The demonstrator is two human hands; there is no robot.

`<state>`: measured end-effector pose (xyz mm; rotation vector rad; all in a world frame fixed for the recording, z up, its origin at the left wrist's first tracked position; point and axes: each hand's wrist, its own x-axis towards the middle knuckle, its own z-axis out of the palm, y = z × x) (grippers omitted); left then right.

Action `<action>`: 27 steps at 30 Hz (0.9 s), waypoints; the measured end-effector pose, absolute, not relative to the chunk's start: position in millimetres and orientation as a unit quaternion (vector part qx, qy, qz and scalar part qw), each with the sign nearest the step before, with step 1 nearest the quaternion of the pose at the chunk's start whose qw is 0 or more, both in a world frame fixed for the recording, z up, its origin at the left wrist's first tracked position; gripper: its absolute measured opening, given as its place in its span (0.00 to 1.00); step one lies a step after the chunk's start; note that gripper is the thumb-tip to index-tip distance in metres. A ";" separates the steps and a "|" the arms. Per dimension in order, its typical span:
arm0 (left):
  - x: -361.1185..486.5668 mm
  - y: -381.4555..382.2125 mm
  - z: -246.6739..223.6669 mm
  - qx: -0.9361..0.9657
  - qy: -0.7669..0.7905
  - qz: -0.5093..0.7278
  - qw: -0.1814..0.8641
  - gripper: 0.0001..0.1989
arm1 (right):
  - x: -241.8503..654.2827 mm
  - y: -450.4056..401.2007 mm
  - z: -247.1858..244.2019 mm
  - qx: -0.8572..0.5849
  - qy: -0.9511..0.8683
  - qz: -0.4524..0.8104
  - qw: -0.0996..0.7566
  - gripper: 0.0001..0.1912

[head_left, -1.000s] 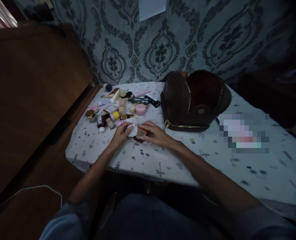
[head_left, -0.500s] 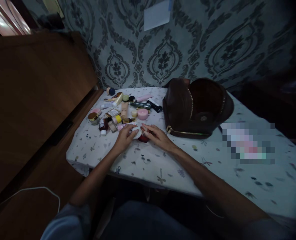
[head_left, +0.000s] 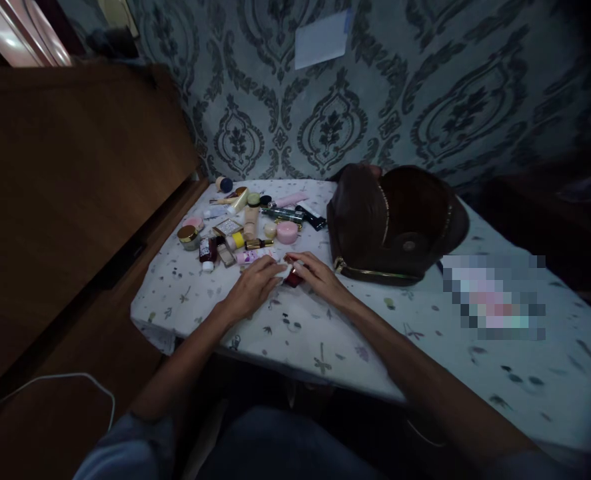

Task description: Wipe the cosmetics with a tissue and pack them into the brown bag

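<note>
Close together at the middle of the cloth-covered table point(head_left: 325, 333), my two hands meet over a small dark red item point(head_left: 294, 279). My right hand point(head_left: 320, 277) has its fingers closed on the red item from the right. My left hand point(head_left: 255, 287) pinches a white pad point(head_left: 283, 271) against the item's left side. A pink and white tube point(head_left: 255, 256) lies just behind my left hand. Behind both hands are a round pink jar point(head_left: 287, 233), a small gold and black tube point(head_left: 258, 245) and a dark red bottle with a white cap point(head_left: 207, 253).
Several more cosmetics lie at the back left, among them a gold-lidded jar point(head_left: 188, 237) and a beige tube point(head_left: 250, 222). An open brown bag point(head_left: 360, 227) stands right of them. Farther right lies a blurred-out flat object point(head_left: 492, 293).
My left hand has turned over more, and its fingers now cover much of the white pad, which lies against the red item. The whole view has shifted slightly.
</note>
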<state>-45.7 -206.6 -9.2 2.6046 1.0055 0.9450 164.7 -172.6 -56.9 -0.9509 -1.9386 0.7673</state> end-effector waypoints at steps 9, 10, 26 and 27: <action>-57.7 -209.5 -35.0 0.865 0.330 0.370 0.079 0.14 | 165.7 -171.1 -60.7 -0.410 -0.749 0.330 0.402 0.29; -58.2 -209.6 -35.9 0.860 0.331 0.378 0.087 0.14 | 165.4 -171.3 -60.2 -0.411 -0.749 0.331 0.400 0.29; -60.2 -191.4 -17.7 0.855 0.361 0.341 0.147 0.14 | 169.8 -172.9 -53.1 -0.328 -0.743 0.425 0.400 0.30; -59.9 -189.8 -15.9 0.857 0.361 0.336 0.148 0.14 | 169.7 -172.8 -53.0 -0.329 -0.742 0.422 0.403 0.30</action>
